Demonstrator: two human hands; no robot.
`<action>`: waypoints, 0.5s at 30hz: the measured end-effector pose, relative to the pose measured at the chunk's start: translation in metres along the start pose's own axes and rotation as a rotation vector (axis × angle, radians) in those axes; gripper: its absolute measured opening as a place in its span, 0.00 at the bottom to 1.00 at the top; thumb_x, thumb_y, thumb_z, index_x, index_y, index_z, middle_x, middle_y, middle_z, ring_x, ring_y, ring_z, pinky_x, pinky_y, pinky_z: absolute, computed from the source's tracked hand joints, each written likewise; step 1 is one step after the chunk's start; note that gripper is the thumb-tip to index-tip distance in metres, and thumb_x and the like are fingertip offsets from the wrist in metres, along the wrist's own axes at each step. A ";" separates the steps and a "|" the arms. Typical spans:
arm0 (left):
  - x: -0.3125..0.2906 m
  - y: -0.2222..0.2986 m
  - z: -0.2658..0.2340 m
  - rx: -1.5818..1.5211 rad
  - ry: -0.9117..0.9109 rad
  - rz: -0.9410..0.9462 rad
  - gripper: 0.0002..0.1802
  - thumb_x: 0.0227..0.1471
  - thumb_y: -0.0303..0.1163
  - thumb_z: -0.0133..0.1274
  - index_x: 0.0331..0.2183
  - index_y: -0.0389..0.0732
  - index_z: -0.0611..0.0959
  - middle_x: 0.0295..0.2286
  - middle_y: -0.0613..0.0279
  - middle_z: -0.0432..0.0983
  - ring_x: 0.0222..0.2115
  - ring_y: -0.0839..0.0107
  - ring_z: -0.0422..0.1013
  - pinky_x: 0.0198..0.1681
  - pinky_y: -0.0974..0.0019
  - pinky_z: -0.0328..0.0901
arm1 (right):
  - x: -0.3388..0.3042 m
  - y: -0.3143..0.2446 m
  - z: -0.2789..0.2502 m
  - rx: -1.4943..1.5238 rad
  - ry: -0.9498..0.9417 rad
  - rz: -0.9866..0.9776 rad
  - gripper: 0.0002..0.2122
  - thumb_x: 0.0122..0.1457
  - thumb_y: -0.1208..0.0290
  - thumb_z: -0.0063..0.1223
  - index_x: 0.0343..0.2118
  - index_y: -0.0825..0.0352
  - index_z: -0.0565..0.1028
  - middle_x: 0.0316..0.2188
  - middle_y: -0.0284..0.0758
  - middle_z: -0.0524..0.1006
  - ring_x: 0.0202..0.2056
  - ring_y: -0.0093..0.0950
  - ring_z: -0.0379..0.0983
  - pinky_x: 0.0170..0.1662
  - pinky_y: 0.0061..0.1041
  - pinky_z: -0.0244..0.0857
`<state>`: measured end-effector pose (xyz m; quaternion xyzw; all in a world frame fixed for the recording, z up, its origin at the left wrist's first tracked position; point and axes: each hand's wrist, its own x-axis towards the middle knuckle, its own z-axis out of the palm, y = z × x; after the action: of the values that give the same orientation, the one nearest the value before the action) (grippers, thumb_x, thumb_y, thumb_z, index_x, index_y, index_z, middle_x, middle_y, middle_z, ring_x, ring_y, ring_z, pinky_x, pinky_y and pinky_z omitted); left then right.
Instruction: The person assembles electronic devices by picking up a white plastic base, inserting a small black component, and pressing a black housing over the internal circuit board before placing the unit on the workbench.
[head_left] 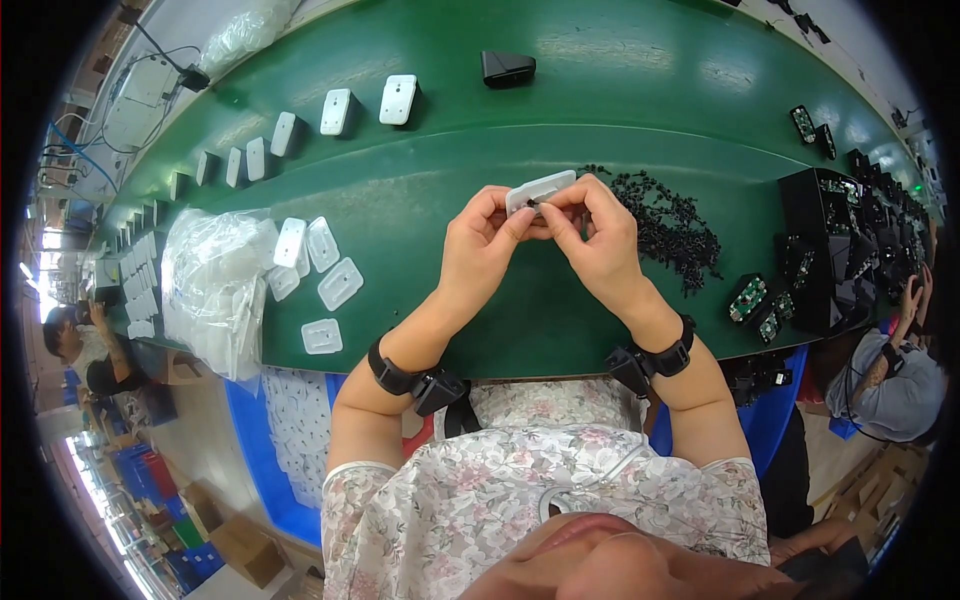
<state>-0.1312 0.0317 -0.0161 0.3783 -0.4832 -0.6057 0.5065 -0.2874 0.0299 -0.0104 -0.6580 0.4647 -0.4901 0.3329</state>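
Over the green table, a white plastic cover [545, 189] is held up between my two hands. My left hand [478, 245] grips its left end, thumb on the near side. Closed at the other end is my right hand [603, 238], its thumb and fingertips pressed to the near side of the cover. A small dark part [532, 203] shows at the fingertips; its exact kind is too small to tell. Just right of my right hand lies a spread heap of small black pieces [672, 225]. Several loose white covers [341, 284] rest to the left of my left hand.
A clear plastic bag [215, 290] sits at the left. White-faced units [398, 99] stand in a row along the far side, with a black housing [508, 68] beyond. At right are a black box [815, 250] and circuit boards [748, 298]. Blue bins [255, 450] sit below the table edge.
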 end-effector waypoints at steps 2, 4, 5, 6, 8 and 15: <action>0.000 -0.001 0.000 0.048 -0.011 0.046 0.08 0.56 0.22 0.46 0.39 0.31 0.73 0.35 0.59 0.73 0.34 0.72 0.73 0.41 0.70 0.70 | -0.001 0.005 0.001 0.059 -0.019 0.060 0.03 0.53 0.79 0.55 0.28 0.69 0.71 0.25 0.26 0.69 0.23 0.12 0.62 0.25 0.14 0.56; 0.000 0.000 0.002 0.206 0.004 0.191 0.05 0.55 0.22 0.47 0.34 0.30 0.73 0.34 0.60 0.69 0.30 0.71 0.74 0.36 0.73 0.71 | -0.002 0.007 0.002 0.198 -0.043 0.171 0.03 0.54 0.78 0.54 0.28 0.69 0.71 0.24 0.26 0.69 0.24 0.11 0.62 0.24 0.14 0.57; 0.000 -0.001 0.001 0.205 0.005 0.191 0.05 0.55 0.22 0.47 0.34 0.30 0.73 0.34 0.60 0.69 0.30 0.71 0.74 0.36 0.73 0.71 | -0.002 0.006 0.002 0.197 -0.044 0.171 0.03 0.54 0.78 0.54 0.28 0.69 0.71 0.24 0.26 0.69 0.24 0.11 0.62 0.24 0.14 0.57; 0.001 -0.001 0.001 0.255 0.014 0.207 0.05 0.55 0.22 0.47 0.33 0.30 0.73 0.33 0.60 0.70 0.28 0.72 0.74 0.34 0.73 0.71 | -0.002 0.003 0.004 0.120 -0.039 0.132 0.03 0.54 0.78 0.54 0.28 0.68 0.71 0.24 0.26 0.69 0.24 0.12 0.62 0.24 0.14 0.57; 0.002 -0.001 -0.001 0.305 0.025 0.223 0.05 0.55 0.23 0.48 0.33 0.30 0.73 0.32 0.59 0.70 0.27 0.72 0.74 0.33 0.73 0.70 | -0.002 0.001 0.002 0.042 -0.036 0.091 0.03 0.54 0.78 0.54 0.28 0.68 0.71 0.24 0.27 0.69 0.24 0.12 0.63 0.24 0.14 0.57; 0.004 0.008 -0.006 0.068 -0.044 0.019 0.05 0.56 0.24 0.47 0.33 0.31 0.73 0.27 0.60 0.73 0.24 0.74 0.73 0.29 0.74 0.68 | 0.011 -0.003 -0.013 -0.034 0.155 -0.104 0.08 0.51 0.75 0.59 0.32 0.67 0.72 0.29 0.28 0.66 0.27 0.17 0.61 0.29 0.14 0.55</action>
<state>-0.1240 0.0263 -0.0096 0.3771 -0.5182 -0.5924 0.4882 -0.2976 0.0209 -0.0007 -0.6469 0.4625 -0.5483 0.2587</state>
